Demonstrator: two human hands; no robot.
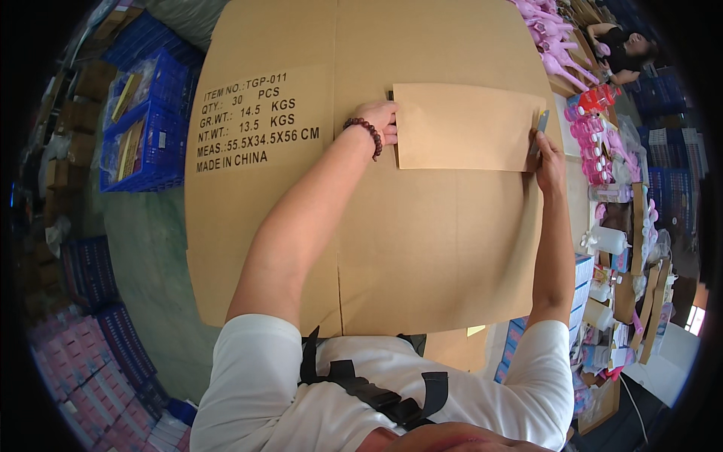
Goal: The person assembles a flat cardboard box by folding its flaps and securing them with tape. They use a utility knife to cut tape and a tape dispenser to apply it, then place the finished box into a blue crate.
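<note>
A large brown cardboard sheet [437, 241] with black print lies before me, creased down its length. On its right half rests a smaller rectangular cardboard piece [467, 128]. My left hand [376, 120], with a beaded bracelet at the wrist, has its fingers curled at the small piece's left edge; its fingertips are partly hidden. A narrow dark gap shows beside that hand's far side. At the opposite edge, my right hand [550, 160] is closed around a utility knife [541, 123], whose tip points away from me. The knife lies against the piece's right edge.
Blue plastic crates [154, 124] stand at the left, with stacked pink boxes [83, 361] nearer. Pink plastic parts [557, 45] and white bottles [608, 239] crowd the right side. Another person [623, 51] is at the far right.
</note>
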